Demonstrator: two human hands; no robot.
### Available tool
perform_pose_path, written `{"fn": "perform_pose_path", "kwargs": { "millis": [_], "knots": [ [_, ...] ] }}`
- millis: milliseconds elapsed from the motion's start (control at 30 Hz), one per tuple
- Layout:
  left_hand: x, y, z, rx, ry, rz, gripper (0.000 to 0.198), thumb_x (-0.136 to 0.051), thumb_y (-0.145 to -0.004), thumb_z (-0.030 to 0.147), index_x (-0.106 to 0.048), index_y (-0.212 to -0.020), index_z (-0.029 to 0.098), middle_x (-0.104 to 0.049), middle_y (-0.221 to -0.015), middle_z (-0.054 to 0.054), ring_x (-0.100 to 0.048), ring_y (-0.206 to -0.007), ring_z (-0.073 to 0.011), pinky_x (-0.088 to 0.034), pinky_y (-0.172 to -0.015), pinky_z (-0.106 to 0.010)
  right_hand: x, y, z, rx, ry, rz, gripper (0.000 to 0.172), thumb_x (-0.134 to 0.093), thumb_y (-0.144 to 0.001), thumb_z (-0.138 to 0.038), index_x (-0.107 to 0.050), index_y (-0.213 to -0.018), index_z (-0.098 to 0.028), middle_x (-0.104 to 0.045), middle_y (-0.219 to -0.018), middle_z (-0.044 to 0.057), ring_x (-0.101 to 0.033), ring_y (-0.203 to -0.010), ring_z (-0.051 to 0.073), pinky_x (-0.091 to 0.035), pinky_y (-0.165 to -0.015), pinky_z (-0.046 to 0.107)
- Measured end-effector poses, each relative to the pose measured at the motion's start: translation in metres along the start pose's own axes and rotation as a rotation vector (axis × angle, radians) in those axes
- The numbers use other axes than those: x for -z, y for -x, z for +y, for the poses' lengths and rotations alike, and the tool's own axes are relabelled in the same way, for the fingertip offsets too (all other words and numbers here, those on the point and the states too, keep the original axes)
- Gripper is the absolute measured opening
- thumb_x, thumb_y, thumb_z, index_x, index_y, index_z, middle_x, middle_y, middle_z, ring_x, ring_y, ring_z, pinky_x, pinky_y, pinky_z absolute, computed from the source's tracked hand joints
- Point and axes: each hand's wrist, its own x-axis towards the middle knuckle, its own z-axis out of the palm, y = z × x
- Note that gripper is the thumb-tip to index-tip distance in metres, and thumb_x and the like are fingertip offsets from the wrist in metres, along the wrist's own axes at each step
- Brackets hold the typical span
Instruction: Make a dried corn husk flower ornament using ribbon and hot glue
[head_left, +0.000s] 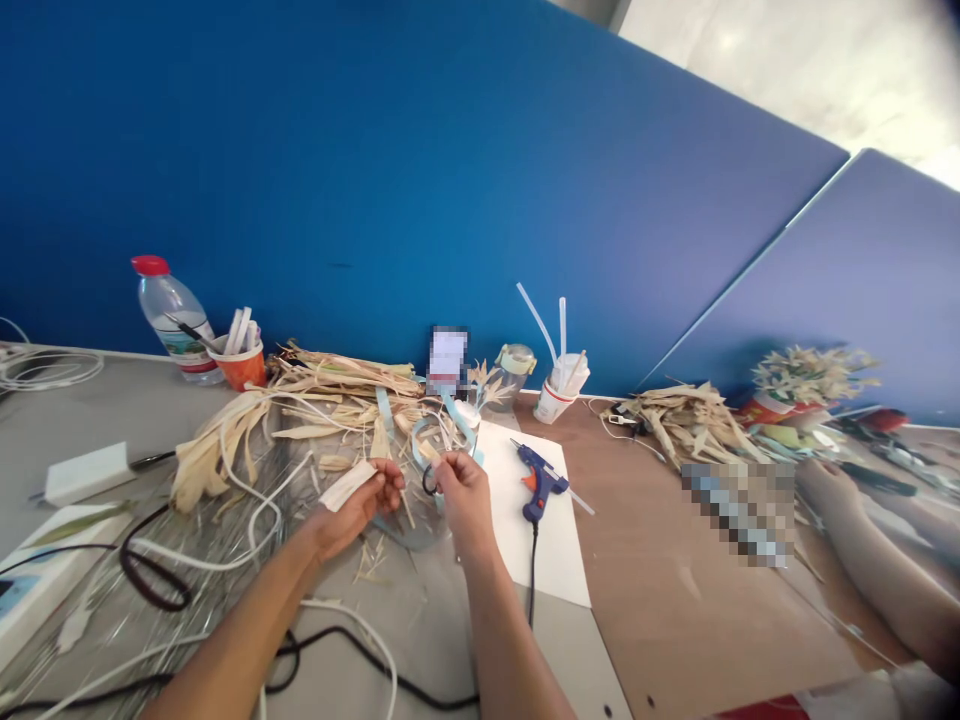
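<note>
My left hand (369,502) has its fingers curled, with a pale strip of dried corn husk (346,487) held along the thumb side. Just to its right, my right hand (466,492) is closed in a pinch. A small black ring (429,481) shows at its fingertips; whether the ring is held or lies behind them is unclear. Behind both hands are loops of light blue ribbon (426,428) and a heap of dried husks (337,378). A blue glue gun (541,482) rests on white paper (564,560) right of my right hand.
White and black cables (255,520) tangle at left beside a power strip (45,585). Along the blue partition stand a bottle (176,320), an orange cup (241,368), a phone (448,358), a jar (514,375) and a white cup (559,395). Another person's arm (870,560) reaches in at right.
</note>
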Motion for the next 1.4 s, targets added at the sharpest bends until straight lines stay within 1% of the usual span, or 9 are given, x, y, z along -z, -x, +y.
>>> {"fn": "perform_pose_path", "kwargs": {
  "millis": [167,333,500,667,733,833,1033,1200,1400],
  "knots": [
    [0.001,0.003,0.004,0.011,-0.23,-0.026,0.034,-0.06,-0.082,0.037,-0.06,-0.109,0.016,-0.069,-0.091,-0.007,-0.043,-0.042,-0.004,-0.03,-0.043,-0.021,0.001,0.004,-0.007,0.039,0.002,-0.038,0.016,-0.056,-0.074,-0.031,-0.061,-0.069,-0.016,-0.054,-0.06,-0.003,-0.046,-0.057,0.012,-0.038,-0.057,0.024],
    [-0.001,0.003,0.007,-0.004,-0.246,-0.038,0.036,-0.058,-0.084,0.039,-0.054,-0.113,0.017,-0.07,-0.089,-0.008,-0.032,-0.038,-0.0008,-0.019,-0.041,-0.02,0.001,0.004,-0.003,0.04,0.008,-0.025,0.019,-0.054,-0.074,-0.03,-0.066,-0.082,-0.016,-0.061,-0.068,0.0,-0.051,-0.062,0.014,-0.04,-0.061,0.025],
    [0.0,0.009,0.013,0.065,-0.138,-0.176,0.021,-0.058,-0.086,0.032,-0.047,-0.101,0.021,-0.07,-0.088,-0.005,-0.025,-0.035,0.0017,-0.013,-0.042,-0.019,0.003,0.003,-0.002,0.182,0.033,-0.038,0.019,-0.051,-0.07,-0.02,-0.069,-0.078,-0.019,-0.062,-0.076,0.002,-0.055,-0.074,0.016,-0.042,-0.073,0.029],
    [0.002,0.014,0.015,0.109,-0.152,-0.329,0.015,-0.061,-0.083,0.029,-0.05,-0.085,0.018,-0.066,-0.091,-0.004,-0.026,-0.037,0.0022,-0.015,-0.042,-0.019,0.006,0.001,-0.003,0.278,-0.015,-0.129,0.019,-0.05,-0.067,-0.014,-0.068,-0.067,-0.021,-0.06,-0.077,0.002,-0.057,-0.079,0.017,-0.042,-0.078,0.03],
    [0.003,0.013,0.013,0.065,-0.208,-0.311,0.016,-0.065,-0.08,0.029,-0.054,-0.082,0.017,-0.065,-0.087,-0.003,-0.03,-0.041,0.0001,-0.018,-0.043,-0.02,0.007,0.0,-0.004,0.285,-0.027,-0.143,0.017,-0.051,-0.067,-0.014,-0.066,-0.064,-0.02,-0.058,-0.077,0.002,-0.057,-0.08,0.017,-0.041,-0.08,0.03],
    [0.005,0.01,0.011,0.022,-0.32,-0.246,0.019,-0.066,-0.078,0.033,-0.058,-0.081,0.016,-0.061,-0.068,-0.001,-0.041,-0.048,-0.0064,-0.023,-0.045,-0.021,0.01,0.0,-0.006,0.282,-0.039,-0.177,0.016,-0.051,-0.066,-0.013,-0.064,-0.062,-0.02,-0.056,-0.077,0.001,-0.056,-0.08,0.016,-0.041,-0.08,0.03],
    [-0.003,0.012,0.017,0.069,-0.256,-0.244,0.037,-0.071,-0.072,0.033,-0.061,-0.104,0.017,-0.06,-0.061,-0.002,-0.045,-0.051,-0.0102,-0.023,-0.043,-0.022,0.013,0.003,-0.012,0.275,0.001,-0.285,0.015,-0.051,-0.068,-0.012,-0.062,-0.06,-0.02,-0.056,-0.078,0.001,-0.056,-0.083,0.016,-0.04,-0.083,0.03],
    [-0.011,0.015,0.02,0.133,-0.14,-0.197,0.029,-0.076,-0.066,0.032,-0.068,-0.088,0.014,-0.06,-0.056,-0.003,-0.044,-0.047,-0.01,-0.017,-0.041,-0.023,0.012,0.003,-0.011,0.304,0.023,-0.353,0.017,-0.051,-0.07,-0.013,-0.064,-0.062,-0.021,-0.058,-0.08,0.002,-0.056,-0.083,0.016,-0.041,-0.082,0.031],
    [-0.008,0.012,0.014,0.188,-0.073,-0.133,0.023,-0.078,-0.063,0.029,-0.068,-0.079,0.015,-0.059,-0.054,-0.001,-0.046,-0.047,-0.008,-0.024,-0.043,-0.02,0.011,0.004,-0.012,0.338,0.032,-0.353,0.02,-0.05,-0.07,-0.011,-0.065,-0.062,-0.021,-0.058,-0.08,0.003,-0.057,-0.084,0.017,-0.041,-0.083,0.032]
  ]
}}
